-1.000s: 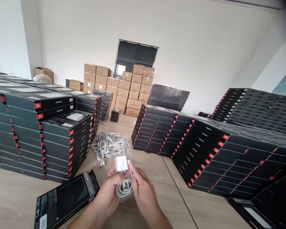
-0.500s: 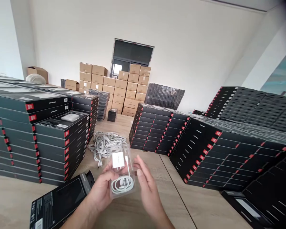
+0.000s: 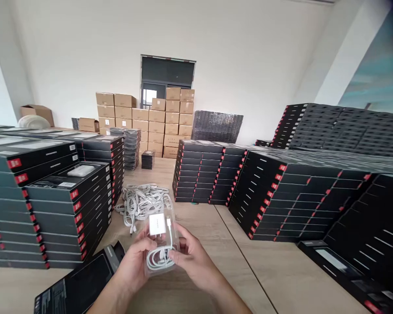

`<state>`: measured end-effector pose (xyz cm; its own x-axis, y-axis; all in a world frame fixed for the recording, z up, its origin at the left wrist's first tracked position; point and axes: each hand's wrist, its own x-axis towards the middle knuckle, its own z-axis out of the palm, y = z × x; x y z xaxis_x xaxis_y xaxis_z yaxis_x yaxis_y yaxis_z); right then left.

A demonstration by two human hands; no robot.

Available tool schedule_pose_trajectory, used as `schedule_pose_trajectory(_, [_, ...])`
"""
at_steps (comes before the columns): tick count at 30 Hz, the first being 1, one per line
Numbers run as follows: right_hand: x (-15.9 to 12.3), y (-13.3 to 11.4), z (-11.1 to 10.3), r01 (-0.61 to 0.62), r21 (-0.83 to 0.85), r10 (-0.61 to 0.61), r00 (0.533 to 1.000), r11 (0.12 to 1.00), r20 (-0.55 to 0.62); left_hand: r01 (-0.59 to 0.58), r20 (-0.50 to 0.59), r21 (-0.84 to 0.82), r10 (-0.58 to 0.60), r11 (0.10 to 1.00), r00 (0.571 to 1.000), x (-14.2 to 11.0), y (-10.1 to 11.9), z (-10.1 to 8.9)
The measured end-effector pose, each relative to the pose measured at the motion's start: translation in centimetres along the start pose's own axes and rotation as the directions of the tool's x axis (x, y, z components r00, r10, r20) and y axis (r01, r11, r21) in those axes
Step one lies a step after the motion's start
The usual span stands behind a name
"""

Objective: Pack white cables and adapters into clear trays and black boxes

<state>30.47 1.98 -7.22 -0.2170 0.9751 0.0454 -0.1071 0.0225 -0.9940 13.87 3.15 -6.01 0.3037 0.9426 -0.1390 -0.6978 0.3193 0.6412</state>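
Both hands hold a clear plastic tray (image 3: 160,242) above the wooden table (image 3: 196,226). A white charger plug (image 3: 157,224) sits in its upper part and a coiled white cable (image 3: 159,257) in its lower part. My left hand (image 3: 136,264) grips the tray's left edge from underneath. My right hand (image 3: 191,261) closes on the right edge, thumb pressing on the cable. An open black box (image 3: 80,283) lies flat just left of my left hand.
A heap of loose white cables (image 3: 140,201) lies beyond the hands. Stacks of dark boxes with red tabs stand at left (image 3: 52,196) and right (image 3: 281,192). Brown cartons (image 3: 157,122) are piled against the far wall.
My right hand, which had opened away from the tray half a second ago, has closed back on its right side. The view has shifted slightly to the right.
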Motion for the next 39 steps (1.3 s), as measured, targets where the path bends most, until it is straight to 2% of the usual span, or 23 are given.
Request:
schedule_pose_trajectory(4, [0.1,-0.2,-0.8,-0.035,0.067,0.035,0.999,0.997,0.008,0.024,0.000,0.124,-0.024,0.992,1.000,-0.2,0.3,-0.1])
schedule_pose_trajectory(9, [0.7,-0.6,-1.6,0.026,0.284,0.008,0.993,0.959,-0.119,0.096,0.087,0.325,-0.131,0.941,0.988,-0.3,-0.4,-0.1])
schedule_pose_trajectory(11, [1.1,-0.3,-2.1,0.050,0.297,-0.001,0.987,0.953,-0.164,0.029,0.078,0.454,-0.072,0.891,0.994,-0.3,-0.2,-0.5])
schedule_pose_trajectory(12, [1.3,0.0,-2.4,0.061,0.301,-0.002,0.982,0.952,-0.191,-0.041,0.063,0.557,0.007,0.829,0.998,-0.3,0.2,-0.9])
schedule_pose_trajectory(13, [1.4,0.3,-2.8,0.074,0.307,-0.003,0.974,0.949,-0.225,-0.119,0.058,0.681,0.109,0.723,0.992,-0.5,0.9,-1.4])
schedule_pose_trajectory(14, [1.6,0.7,-3.2,0.088,0.317,-0.002,0.966,0.944,-0.260,-0.188,0.081,0.802,0.209,0.567,0.975,-0.7,1.9,-2.0])
schedule_pose_trajectory(15, [1.7,1.1,-3.6,0.099,0.328,0.001,0.957,0.939,-0.290,-0.230,0.127,0.899,0.280,0.373,0.952,-1.0,3.1,-2.6])
schedule_pose_trajectory(16, [1.9,1.4,-4.0,0.106,0.341,0.007,0.949,0.934,-0.315,-0.240,0.183,0.953,0.284,0.182,0.941,-1.4,4.3,-3.3])
schedule_pose_trajectory(17, [2.1,1.8,-4.5,0.108,0.355,0.018,0.943,0.929,-0.334,-0.227,0.214,0.973,0.237,0.030,0.948,-1.8,5.5,-4.0])
schedule_pose_trajectory(18, [2.2,2.1,-4.9,0.109,0.370,0.030,0.936,0.923,-0.351,-0.185,0.196,0.980,0.175,-0.076,0.965,-2.4,6.5,-4.5])
schedule_pose_trajectory(20, [2.5,2.6,-5.6,0.111,0.402,0.057,0.922,0.909,-0.382,-0.064,0.078,0.973,0.057,-0.221,0.995,-3.3,7.7,-5.0])
schedule_pose_trajectory(22, [2.7,2.8,-6.1,0.117,0.441,0.080,0.911,0.890,-0.404,0.027,-0.026,0.948,0.007,-0.316,1.000,-3.8,7.9,-4.9])
schedule_pose_trajectory(25, [2.8,2.8,-6.3,0.138,0.504,0.107,0.898,0.853,-0.426,0.052,-0.046,0.920,0.024,-0.389,0.999,-3.6,7.4,-4.7])
schedule_pose_trajectory(31, [2.6,2.4,-6.5,0.146,0.591,0.153,0.892,0.793,-0.426,0.067,-0.033,0.898,0.085,-0.434,0.996,-3.2,7.8,-5.9])
schedule_pose_trajectory(35, [2.6,2.5,-6.8,0.157,0.622,0.181,0.877,0.767,-0.445,0.115,-0.077,0.876,0.100,-0.469,0.992,-2.8,7.4,-5.4])
schedule_pose_trajectory(37, [2.7,2.5,-7.1,0.182,0.626,0.186,0.860,0.758,-0.475,0.035,0.000,0.895,0.077,-0.446,0.997,-2.3,6.3,-4.7])
schedule_pose_trajectory(39, [2.8,2.6,-7.3,0.219,0.621,0.183,0.836,0.752,-0.517,-0.103,0.121,0.911,0.020,-0.399,0.992,-1.7,4.8,-4.1])
